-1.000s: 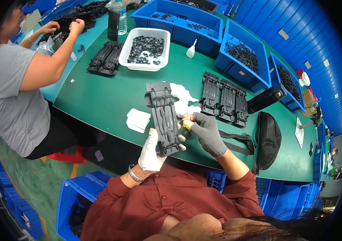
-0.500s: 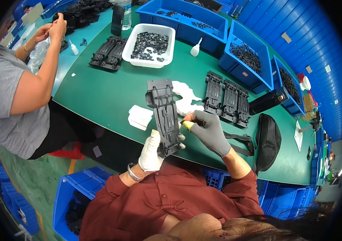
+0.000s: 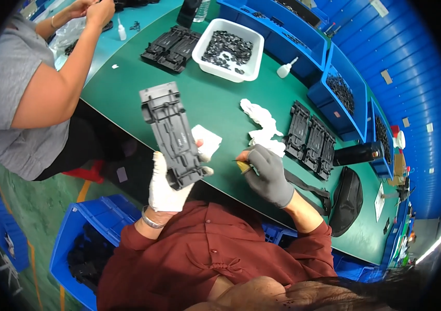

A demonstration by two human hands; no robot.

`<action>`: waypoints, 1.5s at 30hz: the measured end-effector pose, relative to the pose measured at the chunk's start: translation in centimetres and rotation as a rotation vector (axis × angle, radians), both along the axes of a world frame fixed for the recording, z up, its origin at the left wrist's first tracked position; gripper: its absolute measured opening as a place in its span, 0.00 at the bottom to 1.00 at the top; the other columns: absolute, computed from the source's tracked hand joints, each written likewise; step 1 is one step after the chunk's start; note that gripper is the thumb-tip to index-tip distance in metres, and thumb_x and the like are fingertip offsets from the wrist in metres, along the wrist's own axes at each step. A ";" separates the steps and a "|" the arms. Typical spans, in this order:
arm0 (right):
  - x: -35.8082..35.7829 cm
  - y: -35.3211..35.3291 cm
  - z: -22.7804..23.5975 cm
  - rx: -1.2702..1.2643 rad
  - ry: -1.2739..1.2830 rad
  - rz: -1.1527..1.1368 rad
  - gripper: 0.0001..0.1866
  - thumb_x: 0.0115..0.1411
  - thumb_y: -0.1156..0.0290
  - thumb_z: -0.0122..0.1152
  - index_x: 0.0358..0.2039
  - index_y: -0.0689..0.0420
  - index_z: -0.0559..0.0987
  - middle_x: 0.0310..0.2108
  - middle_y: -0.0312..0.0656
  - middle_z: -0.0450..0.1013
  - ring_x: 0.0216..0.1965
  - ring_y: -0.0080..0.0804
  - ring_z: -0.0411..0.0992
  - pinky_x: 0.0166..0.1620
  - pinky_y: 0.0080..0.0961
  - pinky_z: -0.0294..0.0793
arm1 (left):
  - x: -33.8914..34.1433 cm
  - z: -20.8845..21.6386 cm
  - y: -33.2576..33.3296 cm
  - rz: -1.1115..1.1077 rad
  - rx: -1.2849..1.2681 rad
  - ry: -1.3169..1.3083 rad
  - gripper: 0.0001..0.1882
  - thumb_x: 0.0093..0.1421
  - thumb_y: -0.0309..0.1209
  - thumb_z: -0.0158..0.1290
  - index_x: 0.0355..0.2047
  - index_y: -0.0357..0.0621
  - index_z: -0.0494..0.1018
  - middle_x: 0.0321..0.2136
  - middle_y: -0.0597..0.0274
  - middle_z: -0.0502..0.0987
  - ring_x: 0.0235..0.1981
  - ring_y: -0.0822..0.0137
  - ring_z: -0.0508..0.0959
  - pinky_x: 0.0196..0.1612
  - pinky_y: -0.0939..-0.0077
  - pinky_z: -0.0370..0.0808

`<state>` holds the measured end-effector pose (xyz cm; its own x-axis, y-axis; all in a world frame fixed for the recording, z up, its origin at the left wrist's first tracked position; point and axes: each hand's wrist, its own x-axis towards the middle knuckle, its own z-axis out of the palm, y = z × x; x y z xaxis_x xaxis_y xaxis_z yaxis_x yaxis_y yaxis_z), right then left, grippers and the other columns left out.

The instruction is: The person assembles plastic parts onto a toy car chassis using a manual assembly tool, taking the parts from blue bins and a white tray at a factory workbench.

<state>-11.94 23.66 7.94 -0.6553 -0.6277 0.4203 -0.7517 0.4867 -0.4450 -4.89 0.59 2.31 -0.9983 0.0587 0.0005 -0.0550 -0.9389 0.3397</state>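
Note:
My left hand (image 3: 164, 187), in a white glove, is closed round the lower end of a long black plastic tray-like part (image 3: 172, 136) with moulded ribs and clips, held tilted above the table's near edge. Apart from it, to the right, is my right hand (image 3: 268, 176) in a grey glove with a yellow-covered fingertip. Its thumb and finger pinch together; a tiny dark tip shows there, too small to name. Behind the black part lies a folded white cloth (image 3: 210, 141). A crumpled white cloth (image 3: 262, 122) rests beyond my right hand.
Similar black parts (image 3: 311, 137) lie at right and others (image 3: 171, 47) at far left. A white tub (image 3: 254, 72) holds small black pieces. Blue bins (image 3: 357, 124) line the back. A white dropper bottle (image 3: 284, 70), black flask (image 3: 357, 154) and black pouch (image 3: 349, 199) are around. A co-worker (image 3: 29, 83) works at left.
My left hand has carried the black part left, away from my right hand, and the two are now farther apart. The view has shifted, so table things appear displaced.

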 end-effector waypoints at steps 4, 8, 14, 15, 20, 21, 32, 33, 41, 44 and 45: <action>-1.1 -1.5 -0.9 0.019 0.045 0.039 0.18 0.42 0.84 0.65 0.35 0.55 0.77 0.30 0.42 0.72 0.31 0.43 0.73 0.31 0.36 0.72 | -0.3 -1.0 -1.8 0.117 -0.042 -0.132 0.41 0.69 0.64 0.39 0.63 0.39 0.63 0.55 0.47 0.73 0.49 0.53 0.78 0.49 0.53 0.78; -1.5 -3.0 -0.9 0.086 0.071 0.048 0.18 0.43 0.84 0.66 0.36 0.55 0.77 0.31 0.41 0.73 0.31 0.42 0.73 0.32 0.35 0.72 | -0.6 -2.3 -2.8 0.182 -0.092 0.002 0.41 0.70 0.64 0.36 0.65 0.38 0.61 0.56 0.46 0.74 0.51 0.53 0.79 0.51 0.54 0.79; -2.2 -4.2 -2.4 0.055 -0.002 -0.020 0.14 0.46 0.82 0.68 0.34 0.56 0.78 0.31 0.40 0.72 0.31 0.42 0.73 0.33 0.34 0.72 | -0.9 -3.2 -3.1 0.216 -0.140 0.028 0.46 0.66 0.68 0.39 0.66 0.37 0.60 0.56 0.45 0.73 0.52 0.53 0.78 0.52 0.54 0.79; -2.2 -4.3 -2.6 0.049 -0.031 -0.030 0.14 0.46 0.83 0.67 0.35 0.57 0.79 0.31 0.42 0.72 0.31 0.41 0.73 0.33 0.33 0.72 | -0.9 -3.3 -3.2 0.200 -0.141 0.029 0.47 0.65 0.69 0.39 0.66 0.37 0.60 0.56 0.45 0.73 0.53 0.53 0.78 0.53 0.54 0.79; -2.6 -5.2 -2.5 0.099 -0.026 -0.023 0.15 0.46 0.82 0.68 0.35 0.56 0.79 0.32 0.40 0.73 0.32 0.42 0.73 0.33 0.35 0.72 | -0.9 -2.4 -3.2 0.209 -0.172 -0.106 0.50 0.62 0.73 0.40 0.63 0.37 0.62 0.51 0.48 0.76 0.49 0.55 0.78 0.50 0.54 0.80; -2.6 -5.4 -2.1 0.130 0.005 0.004 0.16 0.45 0.82 0.68 0.36 0.56 0.79 0.33 0.40 0.73 0.33 0.41 0.73 0.33 0.35 0.71 | -0.9 -2.4 -3.2 0.199 -0.165 -0.107 0.50 0.61 0.73 0.40 0.63 0.37 0.61 0.51 0.48 0.75 0.49 0.54 0.78 0.50 0.53 0.80; -2.9 -6.2 -1.4 0.296 0.156 0.080 0.20 0.42 0.80 0.68 0.39 0.57 0.79 0.35 0.41 0.72 0.33 0.41 0.70 0.34 0.35 0.70 | -0.7 -2.8 -3.5 0.164 -0.142 -0.103 0.52 0.60 0.74 0.42 0.64 0.37 0.61 0.50 0.49 0.75 0.49 0.55 0.78 0.49 0.54 0.80; -2.9 -6.3 -1.3 0.325 0.197 0.091 0.20 0.41 0.79 0.67 0.39 0.56 0.79 0.35 0.41 0.72 0.33 0.40 0.70 0.34 0.34 0.69 | -0.6 -2.9 -3.5 0.164 -0.142 -0.100 0.52 0.60 0.74 0.42 0.64 0.36 0.61 0.50 0.48 0.75 0.49 0.55 0.78 0.49 0.54 0.80; -3.0 -6.7 -0.1 0.493 0.352 0.190 0.19 0.46 0.72 0.61 0.42 0.57 0.80 0.36 0.39 0.72 0.35 0.36 0.69 0.39 0.34 0.68 | -0.6 -2.8 -3.6 0.150 -0.151 -0.123 0.54 0.59 0.75 0.42 0.65 0.35 0.59 0.50 0.47 0.76 0.48 0.56 0.79 0.49 0.55 0.80; -3.1 -6.8 0.1 0.533 0.378 0.223 0.13 0.50 0.71 0.63 0.38 0.56 0.80 0.37 0.36 0.70 0.37 0.34 0.69 0.40 0.33 0.69 | -0.5 -3.2 -3.8 0.135 -0.127 -0.080 0.53 0.61 0.74 0.40 0.66 0.36 0.59 0.52 0.47 0.75 0.49 0.57 0.79 0.52 0.57 0.79; -3.1 -6.8 0.1 0.541 0.399 0.233 0.14 0.50 0.70 0.63 0.39 0.56 0.80 0.37 0.36 0.70 0.38 0.34 0.69 0.42 0.33 0.69 | -0.5 -3.4 -3.8 0.117 -0.104 -0.033 0.51 0.62 0.72 0.39 0.67 0.36 0.58 0.54 0.47 0.74 0.50 0.59 0.79 0.54 0.59 0.78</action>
